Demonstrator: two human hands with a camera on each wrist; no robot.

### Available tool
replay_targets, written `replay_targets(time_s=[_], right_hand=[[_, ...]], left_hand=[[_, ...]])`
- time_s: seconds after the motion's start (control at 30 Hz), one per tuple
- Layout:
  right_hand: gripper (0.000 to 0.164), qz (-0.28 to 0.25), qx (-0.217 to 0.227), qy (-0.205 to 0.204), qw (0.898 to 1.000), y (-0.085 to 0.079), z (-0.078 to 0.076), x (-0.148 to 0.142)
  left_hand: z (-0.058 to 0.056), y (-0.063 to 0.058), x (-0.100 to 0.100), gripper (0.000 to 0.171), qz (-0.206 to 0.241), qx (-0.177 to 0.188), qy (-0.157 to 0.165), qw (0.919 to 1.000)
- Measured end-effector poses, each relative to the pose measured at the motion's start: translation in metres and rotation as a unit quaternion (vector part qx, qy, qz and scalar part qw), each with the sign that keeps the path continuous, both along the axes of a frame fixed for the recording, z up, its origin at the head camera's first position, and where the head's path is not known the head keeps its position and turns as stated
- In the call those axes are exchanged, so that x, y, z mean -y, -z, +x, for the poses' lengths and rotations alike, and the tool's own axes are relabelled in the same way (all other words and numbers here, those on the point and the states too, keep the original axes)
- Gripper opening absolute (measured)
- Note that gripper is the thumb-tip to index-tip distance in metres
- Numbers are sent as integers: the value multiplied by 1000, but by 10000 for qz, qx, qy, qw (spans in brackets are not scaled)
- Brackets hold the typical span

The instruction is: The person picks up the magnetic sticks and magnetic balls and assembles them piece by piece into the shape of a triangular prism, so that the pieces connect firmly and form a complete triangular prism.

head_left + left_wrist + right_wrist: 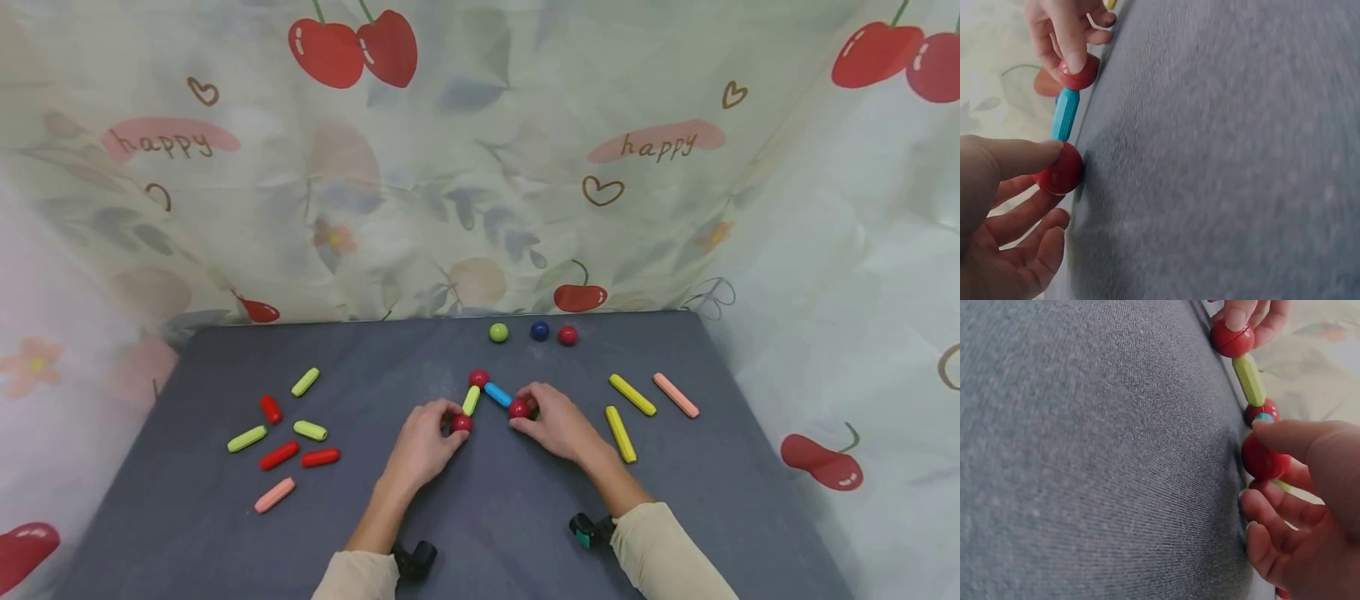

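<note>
My left hand (426,442) pinches a red ball (461,423) between thumb and fingers. From it a short yellow-green rod (471,401) runs up to another red ball (478,378), the far corner of a V shape. A blue rod (498,394) slants from that corner down to a third red ball (518,408), which my right hand (557,422) grips with thumb and fingertips. In the right wrist view the right thumb lies across its red ball (1264,457), covering most of the blue rod. The left wrist view shows the left thumb on its red ball (1063,170).
Behind the V sit a green ball (498,332), a dark blue ball (539,331) and a red ball (567,335). Several short rods, such as a red rod (279,456), lie left. Yellow rods (632,395) and a pink rod (676,395) lie right. A patterned cloth (450,233) hangs behind the table.
</note>
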State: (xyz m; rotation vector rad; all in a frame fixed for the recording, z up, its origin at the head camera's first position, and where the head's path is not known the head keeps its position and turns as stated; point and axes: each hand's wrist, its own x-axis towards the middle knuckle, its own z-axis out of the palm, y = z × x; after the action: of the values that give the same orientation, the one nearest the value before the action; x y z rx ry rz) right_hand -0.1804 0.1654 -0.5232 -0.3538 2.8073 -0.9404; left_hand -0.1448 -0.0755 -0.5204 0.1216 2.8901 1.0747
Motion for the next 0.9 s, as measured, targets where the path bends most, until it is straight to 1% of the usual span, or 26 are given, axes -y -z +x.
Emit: replay_targets(time_s=[0.1,0.17,0.2,0.27,0.4,0.5,0.6,0.67,0.73,0.83,0.9], right_hand=[[38,7,-56,-107,9999,2,1,-1],[37,-33,-70,-160,9998,3,1,-2],[37,-65,-82,-175,9998,3,1,-2],[36,-134,-94,-175,9997,3,1,-2],[36,-235,-127,-215,9994,3,0,-4],[35,-291,-194,-280,9990,3,-1,-6],[35,-330,-240,-343,9986,3,-2,-5],[35,-337,-241,-362,9985,3,-3,-5],[35,-347,-213,-340,9986,4,-3,-5],[34,-359,-157,-268,9989,5,-2,-5],[34,-360,-111,-235,9990,6,-2,-4]], left_hand=[[0,-2,7,36,53,47,-36,10000],[-1,-6,18,38,80,79,-96,9999],[-1,-9,27,38,100,98,-140,9998],[-2,-15,50,40,102,72,-221,9997],[-5,-25,108,43,53,41,-575,9983],[-4,-31,147,47,-127,233,-905,9955],[-1,-32,176,54,-365,503,-1059,9924],[2,-31,187,56,-481,647,-1065,9910],[3,-28,193,55,-562,712,-1052,9903],[3,-23,194,51,-685,721,-1024,9898],[3,-19,194,47,-781,661,-1038,9893]])
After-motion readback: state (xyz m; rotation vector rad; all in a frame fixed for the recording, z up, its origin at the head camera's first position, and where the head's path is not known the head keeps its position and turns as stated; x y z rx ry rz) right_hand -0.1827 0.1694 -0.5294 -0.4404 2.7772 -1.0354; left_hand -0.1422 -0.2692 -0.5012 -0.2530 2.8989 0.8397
